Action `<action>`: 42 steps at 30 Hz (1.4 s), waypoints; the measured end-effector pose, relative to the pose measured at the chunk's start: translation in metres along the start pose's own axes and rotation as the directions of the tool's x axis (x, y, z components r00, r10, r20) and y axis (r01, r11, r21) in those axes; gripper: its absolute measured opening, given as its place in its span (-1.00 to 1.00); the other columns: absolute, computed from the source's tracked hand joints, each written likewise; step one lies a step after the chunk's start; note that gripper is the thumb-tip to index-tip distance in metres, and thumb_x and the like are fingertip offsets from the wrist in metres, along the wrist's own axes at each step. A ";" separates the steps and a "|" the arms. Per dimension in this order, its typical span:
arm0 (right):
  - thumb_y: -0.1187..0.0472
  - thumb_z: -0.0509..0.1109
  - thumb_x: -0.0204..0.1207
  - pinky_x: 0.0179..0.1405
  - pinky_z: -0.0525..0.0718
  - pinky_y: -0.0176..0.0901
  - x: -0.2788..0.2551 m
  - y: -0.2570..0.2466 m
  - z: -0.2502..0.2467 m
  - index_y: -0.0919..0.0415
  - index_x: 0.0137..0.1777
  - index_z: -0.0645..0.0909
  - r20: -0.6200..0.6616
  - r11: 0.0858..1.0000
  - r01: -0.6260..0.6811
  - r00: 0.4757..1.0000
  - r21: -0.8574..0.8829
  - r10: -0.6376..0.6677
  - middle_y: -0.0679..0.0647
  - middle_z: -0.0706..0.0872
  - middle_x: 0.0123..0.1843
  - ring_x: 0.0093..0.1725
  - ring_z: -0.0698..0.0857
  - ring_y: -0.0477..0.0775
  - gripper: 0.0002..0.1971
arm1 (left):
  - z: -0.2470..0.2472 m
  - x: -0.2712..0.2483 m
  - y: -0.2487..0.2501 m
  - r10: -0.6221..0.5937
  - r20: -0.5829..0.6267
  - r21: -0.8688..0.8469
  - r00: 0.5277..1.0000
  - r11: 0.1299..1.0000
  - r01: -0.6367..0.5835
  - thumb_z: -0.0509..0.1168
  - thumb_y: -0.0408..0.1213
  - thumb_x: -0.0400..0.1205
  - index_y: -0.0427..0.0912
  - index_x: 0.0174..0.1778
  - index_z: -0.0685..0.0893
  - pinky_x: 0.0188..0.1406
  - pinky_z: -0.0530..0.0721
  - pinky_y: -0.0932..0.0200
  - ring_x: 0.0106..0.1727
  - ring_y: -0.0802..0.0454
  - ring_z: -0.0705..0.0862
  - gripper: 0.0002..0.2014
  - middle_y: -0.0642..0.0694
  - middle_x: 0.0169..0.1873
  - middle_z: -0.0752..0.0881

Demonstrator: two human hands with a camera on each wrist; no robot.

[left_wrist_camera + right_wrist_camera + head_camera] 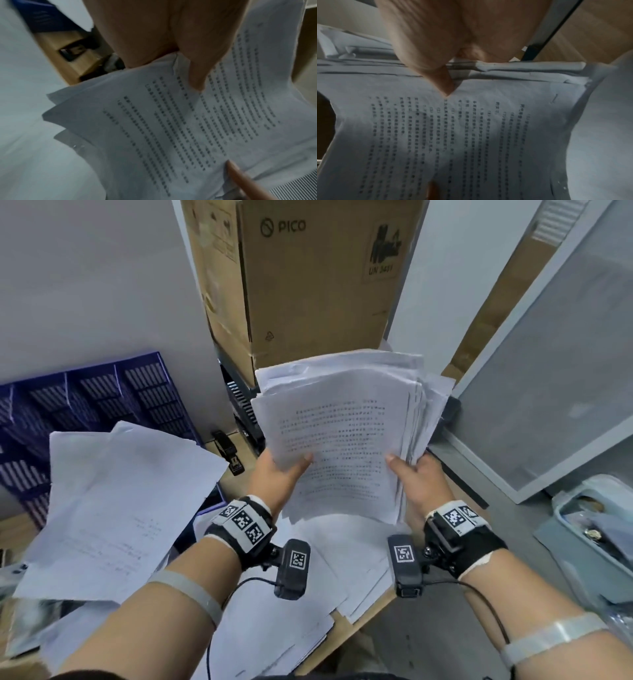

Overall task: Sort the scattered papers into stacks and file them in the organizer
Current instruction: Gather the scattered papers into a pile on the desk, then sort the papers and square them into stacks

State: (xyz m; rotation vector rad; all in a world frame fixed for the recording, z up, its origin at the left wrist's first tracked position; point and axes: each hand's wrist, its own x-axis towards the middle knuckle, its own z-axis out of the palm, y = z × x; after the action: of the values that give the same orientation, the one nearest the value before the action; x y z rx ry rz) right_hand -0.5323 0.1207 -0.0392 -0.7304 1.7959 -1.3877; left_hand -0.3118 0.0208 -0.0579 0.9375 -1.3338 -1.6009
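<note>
Both hands hold up a thick, uneven stack of printed papers [342, 436] above the desk, in front of a cardboard box. My left hand [284, 474] grips the stack's left edge, thumb on the top sheet. My right hand [414, 474] grips the right edge, thumb on the printed page. In the left wrist view the thumb [197, 73] presses on the stack of printed papers [171, 128]. The right wrist view shows the thumb [441, 81] on the top sheet [471, 135], with layered paper edges behind. A blue slotted organizer [85, 405] leans against the wall at the left.
Loose sheets [113, 508] lie piled at the left, and more papers [325, 577] cover the wooden desk under my wrists. A black stapler [227, 451] lies by the organizer. The PICO cardboard box [308, 285] stands behind. A grey bin [589, 539] sits at the right.
</note>
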 end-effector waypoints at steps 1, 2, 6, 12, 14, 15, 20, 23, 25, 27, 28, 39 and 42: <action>0.13 0.49 0.50 0.07 0.76 0.03 -0.005 -0.007 0.000 0.16 -0.08 0.70 -0.027 1.000 0.016 1.000 -0.002 -0.016 0.15 0.84 0.03 -0.01 0.82 0.12 -0.89 | 0.003 0.000 0.004 0.032 -0.010 0.015 0.999 0.999 -0.032 0.50 -0.15 0.54 -0.17 0.30 0.66 0.28 0.69 -0.26 0.24 -0.12 0.76 -0.57 -0.13 0.19 0.79; 0.17 0.48 0.52 -0.03 0.76 -0.09 -0.010 -0.010 0.000 0.13 -0.11 0.68 -0.040 0.999 0.033 0.999 0.002 -0.033 0.13 0.83 0.02 -0.05 0.81 0.07 -0.94 | 0.005 -0.001 0.006 0.052 -0.019 0.024 0.998 0.998 -0.052 0.50 -0.10 0.53 -0.11 0.27 0.68 0.26 0.70 -0.27 0.23 -0.12 0.76 -0.60 -0.11 0.18 0.80; 0.24 0.49 0.51 -0.02 0.72 -0.17 -0.039 -0.008 0.009 0.10 -0.04 0.71 -0.039 0.996 0.052 0.998 0.075 -0.049 0.00 0.83 -0.01 -0.02 0.81 0.00 -0.93 | 0.012 -0.012 -0.006 0.059 -0.048 -0.016 0.997 0.998 -0.060 0.53 -0.21 0.53 0.16 0.09 0.75 0.24 0.72 -0.15 0.18 -0.04 0.77 -0.74 -0.02 0.11 0.82; 0.18 0.53 0.45 0.05 0.57 -0.19 -0.067 0.053 0.018 0.10 0.15 0.65 -0.060 0.993 -0.093 0.994 -0.067 0.089 0.12 0.77 0.10 0.08 0.69 0.09 -0.71 | -0.003 -0.030 -0.045 0.004 0.054 0.228 0.999 0.974 -0.017 0.60 -0.13 0.45 0.04 0.23 0.72 0.15 0.72 0.29 0.11 0.27 0.77 -0.57 0.19 0.07 0.82; 0.09 0.56 0.42 0.22 0.54 -0.12 -0.067 0.069 0.016 0.16 0.35 0.59 -0.047 0.973 -0.103 0.994 -0.208 0.095 0.13 0.73 0.18 0.17 0.62 0.09 -0.50 | -0.007 -0.033 -0.056 -0.040 0.033 0.273 0.999 0.962 0.029 0.60 -0.07 0.43 0.04 0.27 0.70 0.16 0.68 0.27 0.15 0.24 0.76 -0.52 0.16 0.12 0.81; 0.09 0.54 0.44 0.34 0.50 -0.10 -0.066 0.072 0.015 0.15 0.41 0.54 -0.048 0.967 -0.111 0.994 -0.227 0.103 0.10 0.70 0.22 0.26 0.60 0.11 -0.46 | -0.006 -0.035 -0.057 -0.077 0.024 0.263 0.997 0.963 0.068 0.59 -0.08 0.44 0.04 0.28 0.69 0.17 0.67 0.24 0.15 0.22 0.75 -0.53 0.14 0.12 0.80; 0.07 0.43 0.55 0.43 0.52 -0.06 -0.056 0.078 0.009 0.29 0.52 0.42 0.034 0.892 -0.190 0.974 -0.410 0.223 0.18 0.57 0.41 0.43 0.55 0.19 -0.41 | -0.002 -0.023 -0.064 -0.139 -0.034 0.269 0.990 0.953 0.143 0.48 0.01 0.51 -0.07 0.11 0.74 0.15 0.74 -0.06 0.11 -0.11 0.78 -0.67 0.04 -0.08 0.81; 0.32 0.40 0.57 -0.12 0.62 -0.31 -0.055 0.078 -0.003 0.37 0.26 0.63 0.050 0.940 -0.197 0.975 -0.279 0.219 0.15 0.70 0.04 0.02 0.66 0.04 -0.72 | 0.003 -0.017 -0.056 -0.252 -0.098 0.105 0.963 0.960 0.261 0.51 -0.01 0.50 -0.15 0.05 0.76 0.10 0.77 -0.21 0.08 -0.23 0.78 -0.67 -0.21 -0.02 0.83; 0.23 0.49 0.51 -0.08 0.65 -0.16 -0.053 0.087 -0.014 0.26 0.12 0.71 -0.004 0.932 -0.253 0.965 -0.259 0.261 0.09 0.77 0.00 0.00 0.71 0.08 -0.79 | 0.005 -0.012 -0.050 -0.341 -0.068 -0.123 0.938 0.936 0.331 0.50 -0.06 0.54 -0.22 0.21 0.72 0.06 0.78 -0.18 0.14 -0.23 0.77 -0.59 -0.21 0.11 0.82; 0.22 0.55 0.44 0.10 0.74 0.04 -0.050 0.095 -0.025 0.20 0.00 0.75 -0.031 0.926 -0.337 0.941 -0.171 0.337 0.20 0.83 0.03 0.01 0.78 0.17 -0.84 | 0.007 -0.003 -0.054 -0.420 -0.060 -0.233 0.905 0.888 0.397 0.48 -0.08 0.56 -0.20 0.30 0.68 0.15 0.74 -0.32 0.19 -0.24 0.76 -0.56 -0.19 0.18 0.80; 0.23 0.56 0.43 0.14 0.75 0.12 -0.049 0.097 -0.031 0.21 -0.01 0.75 -0.031 0.923 -0.367 0.930 -0.111 0.366 0.25 0.83 0.04 0.00 0.79 0.20 -0.84 | 0.010 0.001 -0.055 -0.462 -0.085 -0.263 0.883 0.865 0.428 0.51 -0.04 0.52 -0.18 0.30 0.67 0.17 0.71 -0.38 0.19 -0.25 0.77 -0.52 -0.19 0.17 0.80; 0.30 0.36 0.61 -0.10 0.79 0.03 0.000 0.081 -0.077 0.14 0.07 0.70 -0.042 0.918 -0.380 0.921 0.115 0.387 0.15 0.81 0.13 0.12 0.76 0.20 -0.87 | 0.091 0.031 -0.064 -0.571 0.030 -0.398 0.820 0.746 0.534 0.28 -0.20 0.72 -0.18 0.25 0.65 0.02 0.78 -0.29 0.09 -0.28 0.80 -0.77 -0.26 0.11 0.82; 0.08 0.46 0.48 0.21 0.71 0.22 0.031 0.083 -0.107 -0.02 -0.10 0.77 -0.215 0.958 -0.282 0.934 0.050 0.287 -0.02 0.84 0.06 0.08 0.79 0.13 -0.93 | 0.117 0.047 -0.048 -0.487 0.139 -0.269 0.862 0.819 0.506 0.32 -0.25 0.70 -0.07 0.30 0.63 -0.10 0.81 -0.11 0.11 -0.18 0.80 -0.76 -0.14 0.15 0.82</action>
State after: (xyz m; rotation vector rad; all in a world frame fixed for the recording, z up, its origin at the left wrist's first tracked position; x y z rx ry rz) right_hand -0.6383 0.1752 -0.1105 -0.2959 1.9664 -1.3267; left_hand -0.4436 0.0244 -0.0884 1.1094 -0.8810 -2.1771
